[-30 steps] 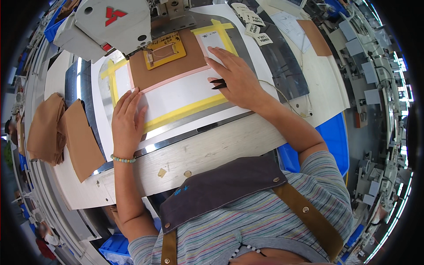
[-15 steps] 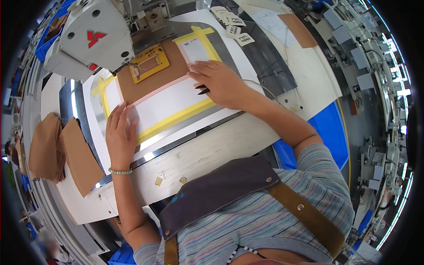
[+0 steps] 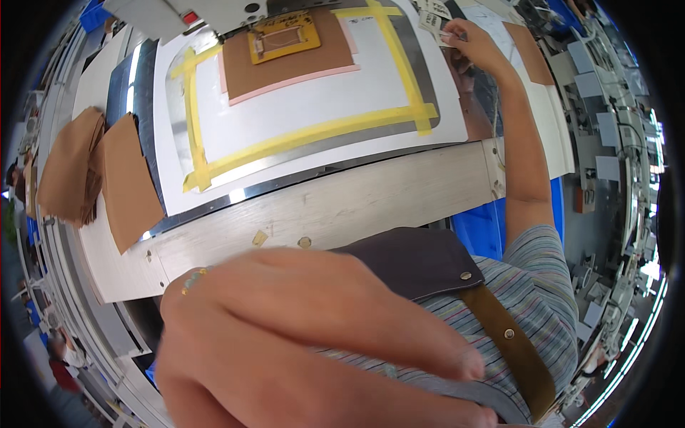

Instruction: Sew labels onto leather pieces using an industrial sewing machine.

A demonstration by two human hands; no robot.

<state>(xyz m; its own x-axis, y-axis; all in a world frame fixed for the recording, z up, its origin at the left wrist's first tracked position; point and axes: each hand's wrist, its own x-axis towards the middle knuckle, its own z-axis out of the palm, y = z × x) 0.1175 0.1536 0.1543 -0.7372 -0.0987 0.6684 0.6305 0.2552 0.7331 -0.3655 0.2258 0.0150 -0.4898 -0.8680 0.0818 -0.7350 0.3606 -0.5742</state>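
Right now I see the right hand (image 3: 478,48) stretched to the far right of the worktop (image 3: 385,178), its fingertips at the pale labels (image 3: 433,8) lying there. Thumb and forefinger come close together at a label's edge, but I cannot tell whether they pinch it. I have the left hand (image 3: 285,335) raised large and blurred at the near side, well apart from the worktop, its fingers pointing right and a beaded bracelet (image 3: 193,280) at the wrist. I cannot tell from this view whether those fingers grip anything.

Far from me, near the middle, the brown panel (image 3: 285,75) lies flat with pink strips (image 3: 292,85) along its edges; neither hand touches it. On top of it sits a yellow plate (image 3: 312,39), just beside the white machine head (image 3: 157,14) at the far left. Yellow tape (image 3: 307,130) borders the white area around the panel. At the left I have a stack of brown pieces (image 3: 71,171), and a blue bin (image 3: 485,221) shows below the worktop's near right edge.
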